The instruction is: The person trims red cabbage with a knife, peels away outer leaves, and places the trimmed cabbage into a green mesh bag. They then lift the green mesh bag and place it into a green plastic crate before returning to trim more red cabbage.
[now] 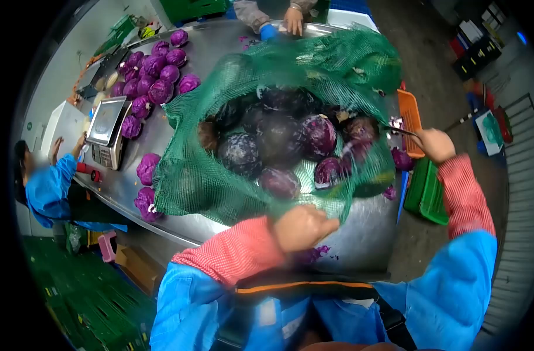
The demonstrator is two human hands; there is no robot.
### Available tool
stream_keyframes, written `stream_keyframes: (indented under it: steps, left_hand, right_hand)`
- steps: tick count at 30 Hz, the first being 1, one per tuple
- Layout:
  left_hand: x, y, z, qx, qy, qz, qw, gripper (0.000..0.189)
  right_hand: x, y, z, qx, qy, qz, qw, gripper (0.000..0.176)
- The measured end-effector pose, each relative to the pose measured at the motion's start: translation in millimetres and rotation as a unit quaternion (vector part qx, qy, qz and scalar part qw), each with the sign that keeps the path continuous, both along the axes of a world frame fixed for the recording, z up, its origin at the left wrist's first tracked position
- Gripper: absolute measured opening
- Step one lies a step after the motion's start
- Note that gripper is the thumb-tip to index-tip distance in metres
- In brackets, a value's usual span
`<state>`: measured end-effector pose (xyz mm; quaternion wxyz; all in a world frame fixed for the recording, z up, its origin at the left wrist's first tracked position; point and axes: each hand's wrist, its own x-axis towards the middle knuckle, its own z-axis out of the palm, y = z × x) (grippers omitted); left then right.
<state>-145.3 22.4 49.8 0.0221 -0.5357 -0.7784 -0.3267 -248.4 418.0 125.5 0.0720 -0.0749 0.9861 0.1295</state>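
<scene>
Clamping a green mesh sack (188, 190) in the left hand (305, 227), gripping a thin metal knife (403, 131) in the right hand (437, 146), pointing it leftward from the steel bench's (369, 237) right edge.

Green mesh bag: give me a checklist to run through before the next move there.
1. Bag open: ok, the green mesh bag gapes wide at the top.
2. Bag emptied: not ok, purple cabbages lie inside.
3. Tool in the right hand: ok, its grip is closed on a thin dark tool.
4. Tool tip off the mesh: cannot tell, it overlaps the bag's right side in view.
5. Left hand gripping mesh: cannot tell, it is blurred at the near edge.
6. Co-worker's bare hand away from the opening: ok, at the table's far edge.
</scene>
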Motion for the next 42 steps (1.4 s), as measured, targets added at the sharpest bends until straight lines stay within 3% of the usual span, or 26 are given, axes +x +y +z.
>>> stream_keyframes:
  steps: [1, 4, 7, 10, 15, 19, 21, 26, 28, 31, 32, 36, 42]
  left_hand:
    - [10.6, -4.2, 2.7, -0.028, -0.001, -0.001, 1.0, 0.01]
    - [26.8, -3.1, -25.7, -0.024, -0.043, -0.012, 0.999, 0.012]
    - [22.1, -4.8, -29.0, -0.018, -0.044, 0.021, 0.999, 0.016]
    - [25.6, -8.4, -16.5, -0.057, -0.028, 0.051, 0.997, 0.019]
    - [41.4, -6.7, -11.1, -0.066, -0.014, 0.057, 0.996, 0.016]
    - [49.0, -6.4, -21.5, -0.052, -0.002, 0.06, 0.997, 0.014]
    - [54.0, -12.0, -26.2, -0.062, -0.004, 0.054, 0.997, 0.016]
    - [73.6, -31.4, -42.6, -0.118, 0.031, 0.022, 0.992, 0.023]
    - [84.1, -43.3, -60.5, -0.189, 0.034, -0.01, 0.981, 0.028]
    - [81.9, -48.7, -90.7, -0.172, 0.061, 0.023, 0.983, 0.021]
    - [79.0, -48.5, -98.7, -0.221, 0.05, 0.011, 0.974, 0.021]
    - [73.3, -51.1, -108.7, -0.187, 0.044, 0.071, 0.979, 0.027]
    - [69.2, -48.3, -98.4, -0.017, -0.117, 0.17, 0.978, 0.025]
  right_hand:
    - [14.1, 16.8, -3.0, -0.019, 0.055, -0.008, 0.998, 0.029]
    - [39.7, 4.5, -29.2, -0.114, 0.054, -0.043, 0.991, 0.033]
    - [41.1, -30.3, -45.0, -0.13, 0.097, -0.036, 0.986, 0.031]
    - [39.2, -43.4, -34.1, -0.08, 0.14, -0.006, 0.987, 0.032]
    - [32.7, -75.4, -3.1, -0.094, 0.186, 0.107, 0.972, 0.026]
    - [14.9, -71.8, -38.1, -0.015, 0.124, 0.124, 0.984, 0.018]
    - [34.0, -49.0, -46.9, -0.052, 0.089, 0.075, 0.992, 0.019]
    - [150.7, 0.0, -96.2, -0.123, 0.136, -0.104, 0.978, 0.02]
    - [178.9, -10.0, -114.7, -0.116, 0.125, -0.15, 0.974, 0.021]
    - [193.4, -28.1, -127.5, -0.119, 0.125, -0.186, 0.967, 0.023]
    - [192.7, -32.2, -124.6, -0.112, 0.13, -0.191, 0.966, 0.023]
    - [201.1, -61.1, -99.6, -0.156, 0.185, -0.236, 0.941, 0.028]
    - [250.4, -104.6, -125.1, -0.337, 0.181, -0.31, 0.87, 0.027]
